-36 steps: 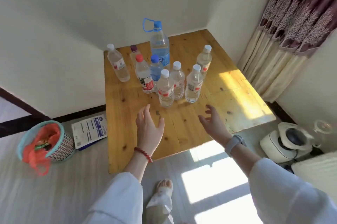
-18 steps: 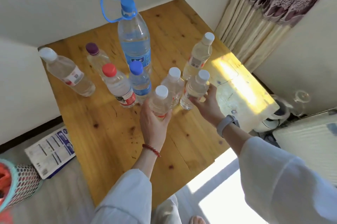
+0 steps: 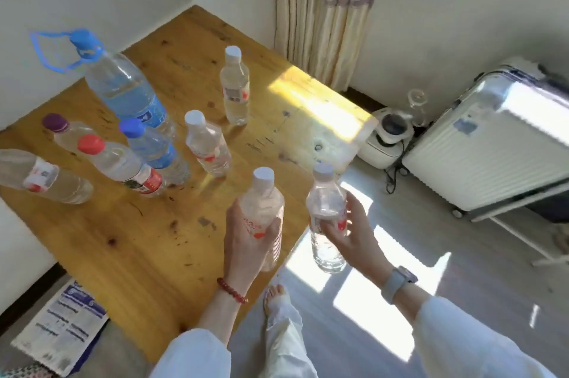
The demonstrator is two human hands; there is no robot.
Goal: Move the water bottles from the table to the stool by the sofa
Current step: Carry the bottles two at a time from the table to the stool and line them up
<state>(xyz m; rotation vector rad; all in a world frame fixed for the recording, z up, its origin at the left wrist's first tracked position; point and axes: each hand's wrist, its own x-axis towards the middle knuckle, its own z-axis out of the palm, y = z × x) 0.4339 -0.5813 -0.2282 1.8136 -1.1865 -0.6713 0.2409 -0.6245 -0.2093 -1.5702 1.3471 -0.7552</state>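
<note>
Red-marked labels, txt unreadable: left hand [image 3: 246, 242] grips bottle [image 3: 264, 208], right hand [image 3: 351, 233] grips another [image 3: 326, 208].

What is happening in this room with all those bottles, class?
A person holds one white-capped water bottle in the left hand and another in the right hand, both lifted off the wooden table. Seven bottles remain standing on it, including a large blue-handled bottle and a red-capped bottle. No stool or sofa is in view.
</note>
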